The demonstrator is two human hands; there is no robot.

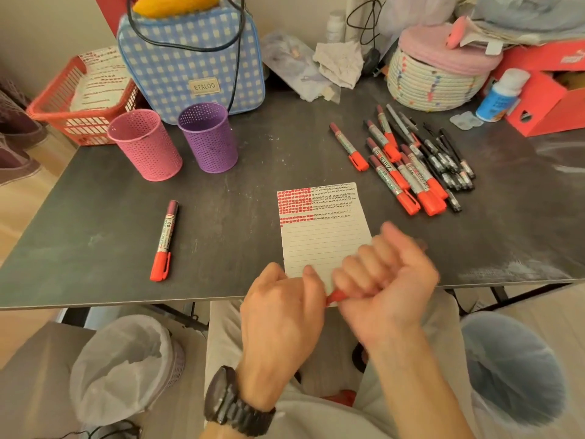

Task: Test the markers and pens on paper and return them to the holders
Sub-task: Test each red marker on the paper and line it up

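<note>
A: Where are the hands?

B: Both are at the near edge of the table (95, 217), over the bottom of the paper (319, 239). The right hand (386, 280) makes a fist, with its fingers curled round a red marker (336, 295). This hand is a little blurred. The left hand (278, 312) is curled too, and it pinches the red end that sticks out of the right fist.

A: Is the cap on?

B: I cannot tell. The hands cover nearly all of the marker.

A: And the paper?

B: It is lined. There are red marks at the upper left and black marks beside them.

A: The holders?

B: The pink holder (145, 144) and the purple holder (209, 137) stand upright at the far left, just beside each other. A lone marker (165, 240) lies left of the paper. A pile of markers and pens (411, 166) lies to the far right of it.
</note>
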